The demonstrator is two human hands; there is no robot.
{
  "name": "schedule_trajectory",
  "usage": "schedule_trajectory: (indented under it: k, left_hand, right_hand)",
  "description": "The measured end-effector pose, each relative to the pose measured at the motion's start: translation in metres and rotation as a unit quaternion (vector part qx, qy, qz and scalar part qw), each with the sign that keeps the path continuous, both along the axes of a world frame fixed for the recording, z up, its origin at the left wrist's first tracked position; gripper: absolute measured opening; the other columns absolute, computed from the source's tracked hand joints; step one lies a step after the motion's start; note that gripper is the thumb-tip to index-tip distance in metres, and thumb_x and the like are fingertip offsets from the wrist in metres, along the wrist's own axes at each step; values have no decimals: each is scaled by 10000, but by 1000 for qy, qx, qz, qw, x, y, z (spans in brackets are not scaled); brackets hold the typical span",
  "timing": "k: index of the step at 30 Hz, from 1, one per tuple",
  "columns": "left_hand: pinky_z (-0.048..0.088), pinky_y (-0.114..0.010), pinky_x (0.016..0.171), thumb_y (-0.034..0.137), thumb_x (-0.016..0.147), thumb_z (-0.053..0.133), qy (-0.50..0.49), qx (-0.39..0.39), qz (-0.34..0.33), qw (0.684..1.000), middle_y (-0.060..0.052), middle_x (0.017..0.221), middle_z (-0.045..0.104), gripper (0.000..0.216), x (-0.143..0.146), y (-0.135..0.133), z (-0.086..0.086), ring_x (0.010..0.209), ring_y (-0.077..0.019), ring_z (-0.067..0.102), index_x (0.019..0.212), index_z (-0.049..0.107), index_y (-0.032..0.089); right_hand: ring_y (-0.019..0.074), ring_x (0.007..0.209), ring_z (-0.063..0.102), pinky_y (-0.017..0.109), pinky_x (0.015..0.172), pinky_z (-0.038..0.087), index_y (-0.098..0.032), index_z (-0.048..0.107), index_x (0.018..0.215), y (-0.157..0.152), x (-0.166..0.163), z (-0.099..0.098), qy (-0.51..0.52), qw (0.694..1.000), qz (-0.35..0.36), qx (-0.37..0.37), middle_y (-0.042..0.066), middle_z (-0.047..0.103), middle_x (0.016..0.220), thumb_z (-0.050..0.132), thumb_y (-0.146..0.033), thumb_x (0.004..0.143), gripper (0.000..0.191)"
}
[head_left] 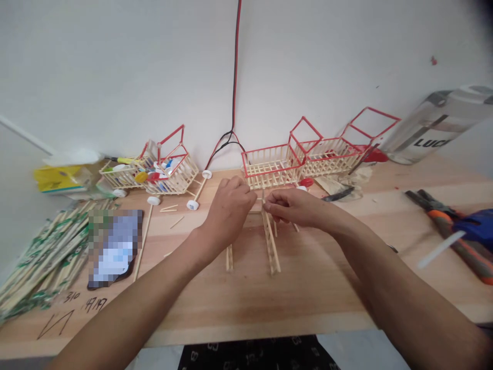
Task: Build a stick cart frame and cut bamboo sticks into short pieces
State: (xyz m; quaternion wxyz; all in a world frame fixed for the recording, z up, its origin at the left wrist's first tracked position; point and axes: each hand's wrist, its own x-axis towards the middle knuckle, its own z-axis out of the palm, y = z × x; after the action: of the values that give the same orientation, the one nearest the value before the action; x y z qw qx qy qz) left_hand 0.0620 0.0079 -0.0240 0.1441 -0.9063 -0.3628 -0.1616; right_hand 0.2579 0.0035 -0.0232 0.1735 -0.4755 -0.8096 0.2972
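Observation:
A small frame of thin bamboo sticks [272, 246] stands on the wooden table in front of me, with narrow ladder-like pieces running towards me. My left hand [231, 205] is closed at its left side, fingers curled over a stick end, and the fingertips are partly hidden. At the upper middle of the frame, my right hand [290, 206] pinches it between thumb and fingers. Another ladder-like piece [230, 258] shows below my left hand. Just behind my hands sits a stick-built cart basket [269, 165] with red edging.
More stick carts [173, 174] stand along the wall, some holding coloured caps. Wrapped chopsticks [50, 252] and a blurred phone-like object [115, 249] lie left. Rightward are pliers [439, 216], a blue tool [475, 228], a dark blade [339, 194] and a clear container [427, 128].

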Motion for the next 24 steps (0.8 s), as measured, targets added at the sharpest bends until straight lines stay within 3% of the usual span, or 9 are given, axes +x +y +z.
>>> schedule_trajectory:
  k: [6, 9, 13, 18, 22, 24]
  left_hand:
    - [347, -376, 717, 156, 881, 551, 3, -1, 1, 1000, -50, 780, 621, 143, -2, -1, -3, 865, -240, 498, 770, 639, 170]
    - [359, -366, 729, 166, 887, 547, -12, -2, 1, 1000, -49, 778, 620, 135, -2, -4, -1, 869, -235, 503, 783, 635, 170]
    - [375, -330, 744, 240, 907, 538, -128, 18, 22, 991, -51, 826, 635, 120, -5, -12, 15, 857, -208, 523, 835, 601, 167]
    - [311, -262, 592, 248, 947, 447, -285, 22, 100, 953, 28, 618, 473, 265, -16, -24, 42, 597, -122, 432, 694, 484, 179]
    - [269, -263, 551, 283, 950, 442, -314, 5, 119, 942, 50, 543, 359, 360, -23, -24, 46, 525, -107, 355, 605, 420, 183]
    - [291, -260, 561, 276, 943, 453, -292, -15, 116, 949, 42, 548, 415, 347, -23, -21, 41, 539, -112, 395, 610, 452, 180]
  right_hand:
    - [113, 508, 485, 238, 494, 337, -201, 500, 632, 3, -2, -2, 9, 1000, -26, -1, -11, 577, 586, 490, -364, 874, 292]
    - [136, 575, 539, 242, 513, 370, -205, 566, 756, 6, -1, -8, 62, 996, -68, 10, 2, 625, 658, 525, -372, 853, 197]
    - [141, 617, 553, 245, 553, 394, -215, 614, 889, 8, 0, -13, 103, 990, -74, 68, -4, 636, 698, 565, -392, 841, 189]
    - [130, 619, 528, 242, 568, 380, -210, 645, 923, 4, -6, -9, 94, 985, -88, 118, -10, 632, 715, 595, -379, 836, 197]
    - [121, 605, 499, 241, 565, 354, -200, 647, 899, 1, -11, -7, 90, 980, -93, 149, -21, 596, 681, 585, -299, 855, 125]
    - [120, 600, 486, 245, 563, 336, -193, 643, 822, 1, -12, -7, 86, 978, -88, 167, -23, 576, 658, 575, -281, 865, 119]
